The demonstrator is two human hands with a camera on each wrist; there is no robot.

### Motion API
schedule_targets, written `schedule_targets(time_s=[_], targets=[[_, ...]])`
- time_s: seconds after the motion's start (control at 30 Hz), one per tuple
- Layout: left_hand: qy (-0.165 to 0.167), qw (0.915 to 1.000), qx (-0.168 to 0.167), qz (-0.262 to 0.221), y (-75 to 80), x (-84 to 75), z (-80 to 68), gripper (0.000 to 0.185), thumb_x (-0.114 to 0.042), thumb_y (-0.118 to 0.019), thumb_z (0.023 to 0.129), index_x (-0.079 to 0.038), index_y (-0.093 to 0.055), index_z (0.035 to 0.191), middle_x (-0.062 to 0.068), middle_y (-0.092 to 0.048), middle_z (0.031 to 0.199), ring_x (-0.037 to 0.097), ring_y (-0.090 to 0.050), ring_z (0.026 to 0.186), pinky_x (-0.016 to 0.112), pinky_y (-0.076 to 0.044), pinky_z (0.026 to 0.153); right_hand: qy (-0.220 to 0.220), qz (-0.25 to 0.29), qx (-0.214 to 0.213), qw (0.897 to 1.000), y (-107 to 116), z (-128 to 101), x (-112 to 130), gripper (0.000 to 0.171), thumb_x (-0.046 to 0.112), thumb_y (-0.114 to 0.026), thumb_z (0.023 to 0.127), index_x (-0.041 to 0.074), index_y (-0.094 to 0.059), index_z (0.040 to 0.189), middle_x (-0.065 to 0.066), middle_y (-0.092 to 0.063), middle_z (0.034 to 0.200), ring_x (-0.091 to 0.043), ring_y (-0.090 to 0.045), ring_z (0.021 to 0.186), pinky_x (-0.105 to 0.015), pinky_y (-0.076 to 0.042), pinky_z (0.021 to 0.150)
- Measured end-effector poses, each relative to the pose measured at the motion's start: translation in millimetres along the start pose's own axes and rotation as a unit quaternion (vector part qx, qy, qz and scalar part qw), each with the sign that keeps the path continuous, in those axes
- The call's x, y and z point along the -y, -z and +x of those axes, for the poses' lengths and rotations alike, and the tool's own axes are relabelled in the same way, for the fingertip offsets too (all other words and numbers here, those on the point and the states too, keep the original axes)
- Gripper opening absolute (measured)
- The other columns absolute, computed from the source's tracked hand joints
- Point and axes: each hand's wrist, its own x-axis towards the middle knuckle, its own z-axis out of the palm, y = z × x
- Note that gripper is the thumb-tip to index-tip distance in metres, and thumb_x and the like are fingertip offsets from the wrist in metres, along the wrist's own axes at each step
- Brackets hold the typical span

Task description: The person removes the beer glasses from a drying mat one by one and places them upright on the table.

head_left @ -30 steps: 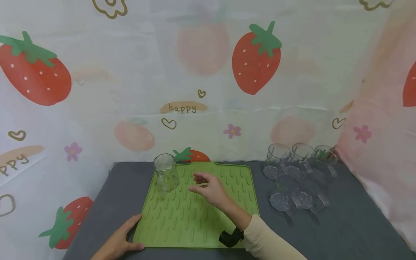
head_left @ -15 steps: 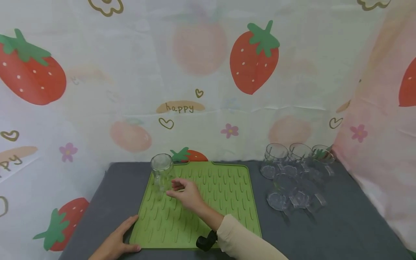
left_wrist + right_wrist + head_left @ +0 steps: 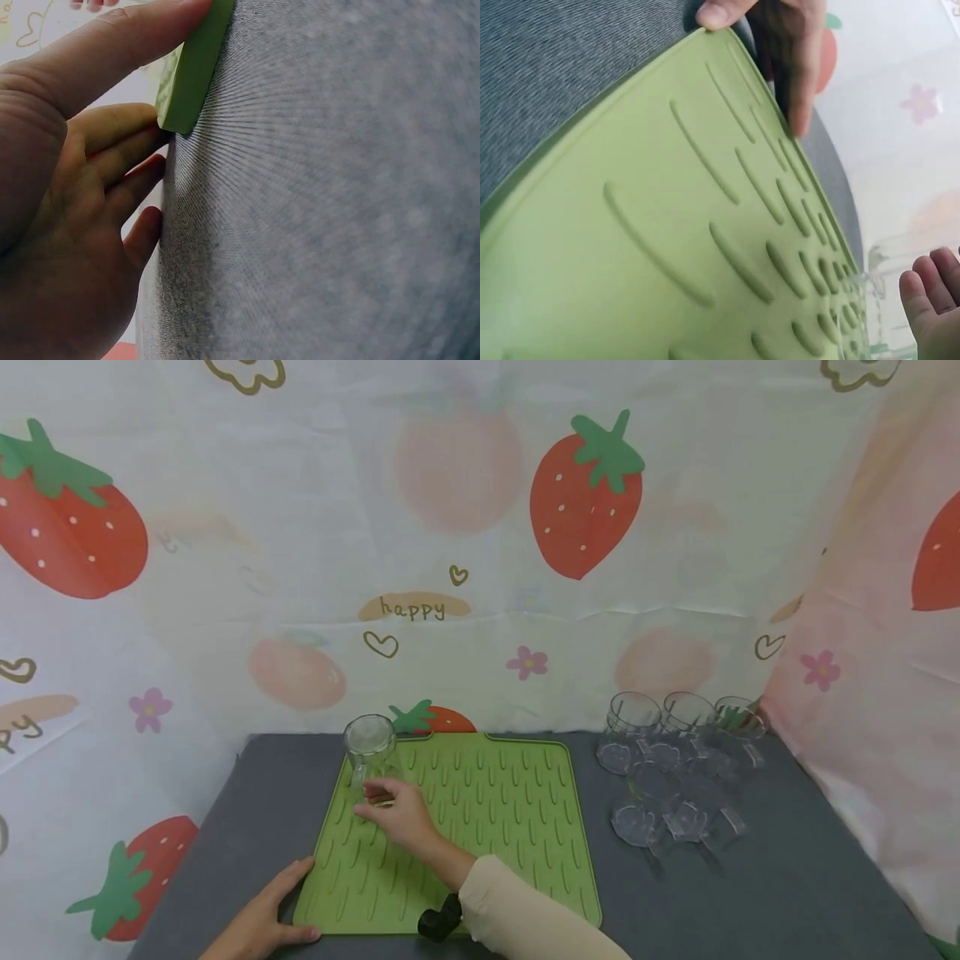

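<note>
Fingers [image 3: 372, 799] now at glass mug [image 3: 370, 749]

From my remote seat: grey cloth [image 3: 787, 893] covers the table, its weave plain in the left wrist view. On the right side a cluster of clear glass mugs [image 3: 675, 768]; three stand upright along the back, the nearer ones overlap and I can't count them for the glare. Behind the table hangs a pale backdrop [image 3: 480, 527] printed with red strawberries [image 3: 585, 497], faded peach shapes, small pink flowers [image 3: 527, 662], outlined hearts and the word "happy" [image 3: 412, 607]. A pinkish sheet [image 3: 877, 693] with the same print closes off the right side.
</note>
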Motion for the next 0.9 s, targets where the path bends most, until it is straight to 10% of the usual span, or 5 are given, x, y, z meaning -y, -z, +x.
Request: schedule_targets(time_s=[0.43, 0.9], targets=[[-0.002, 0.9999, 0.006, -0.009, 0.4, 3.4, -0.7, 0.102, -0.035, -0.081, 0.078, 0.004, -0.023, 0.152, 0.040, -0.017, 0.153, 0.061, -0.018, 0.138, 0.070, -0.033, 0.101, 0.014, -0.018, -0.033, 0.999, -13, 12, -7, 0.021, 0.015, -0.064, 0.095, 0.003, -0.072, 0.110, -0.013, -0.073, 0.106, -0.009, -0.067, 0.094, -0.016, -0.052, 0.079], [-0.008, 0.9995, 0.019, -0.026, 0.5, 3.8, -2.8, 0.100, -0.031, -0.079, 0.081, 0.005, -0.021, 0.153, 0.041, -0.012, 0.153, 0.061, -0.011, 0.139, 0.072, -0.030, 0.101, 0.055, -0.103, 0.009, 0.993, 4, 8, -4, 0.023, 0.015, -0.051, 0.102, 0.003, -0.070, 0.109, -0.014, -0.072, 0.104, -0.014, -0.068, 0.091, -0.017, -0.053, 0.075]])
